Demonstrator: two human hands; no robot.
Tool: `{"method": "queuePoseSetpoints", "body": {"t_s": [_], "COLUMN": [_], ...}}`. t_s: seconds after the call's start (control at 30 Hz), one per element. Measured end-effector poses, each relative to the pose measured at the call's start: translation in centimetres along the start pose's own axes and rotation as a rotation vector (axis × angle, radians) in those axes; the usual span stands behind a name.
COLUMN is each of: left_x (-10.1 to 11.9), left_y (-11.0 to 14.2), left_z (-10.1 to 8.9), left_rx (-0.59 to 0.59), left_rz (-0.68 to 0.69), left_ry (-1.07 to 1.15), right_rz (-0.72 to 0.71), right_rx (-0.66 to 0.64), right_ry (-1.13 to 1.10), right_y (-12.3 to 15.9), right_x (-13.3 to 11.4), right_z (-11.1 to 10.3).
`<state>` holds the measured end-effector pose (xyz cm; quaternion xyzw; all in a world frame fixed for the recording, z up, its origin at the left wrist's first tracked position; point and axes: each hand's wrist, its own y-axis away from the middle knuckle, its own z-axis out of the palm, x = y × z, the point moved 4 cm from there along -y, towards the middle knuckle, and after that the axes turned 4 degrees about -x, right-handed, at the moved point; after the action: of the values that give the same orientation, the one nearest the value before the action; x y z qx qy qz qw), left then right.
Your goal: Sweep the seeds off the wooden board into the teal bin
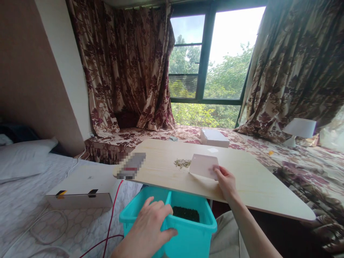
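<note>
My left hand (150,225) grips the rim and middle divider of a turquoise plastic bin (193,229) held below the near edge of a light wooden table (255,179). Dark small grains (186,213) lie in the bin's right compartment. My right hand (225,180) pinches a white flat card (203,165) that stands on edge on the table. A small pile of greenish grains (182,163) lies on the table just left of the card.
A white box (214,137) rests at the table's far edge. A blurred-out patch (131,165) sits on the table's left end. A flat cardboard box (80,190) and a red cable (111,222) lie on the bed at left. A white lamp (299,129) stands on the window seat.
</note>
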<state>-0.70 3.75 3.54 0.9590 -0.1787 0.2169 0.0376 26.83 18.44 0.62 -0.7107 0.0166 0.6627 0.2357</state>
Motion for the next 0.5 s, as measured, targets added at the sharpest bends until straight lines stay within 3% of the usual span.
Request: {"method": "queuePoseSetpoints", "body": {"t_s": [0.5], "left_x": [0.05], "left_y": [0.01], "left_z": [-0.12], "left_rx": [-0.003], "left_rz": [0.018], "left_ry": [0.029], "right_rz": [0.021], "right_rx": [-0.038], "right_ry": [-0.028], "right_y": [0.26], "right_x": [-0.45], "right_z": [0.19]}}
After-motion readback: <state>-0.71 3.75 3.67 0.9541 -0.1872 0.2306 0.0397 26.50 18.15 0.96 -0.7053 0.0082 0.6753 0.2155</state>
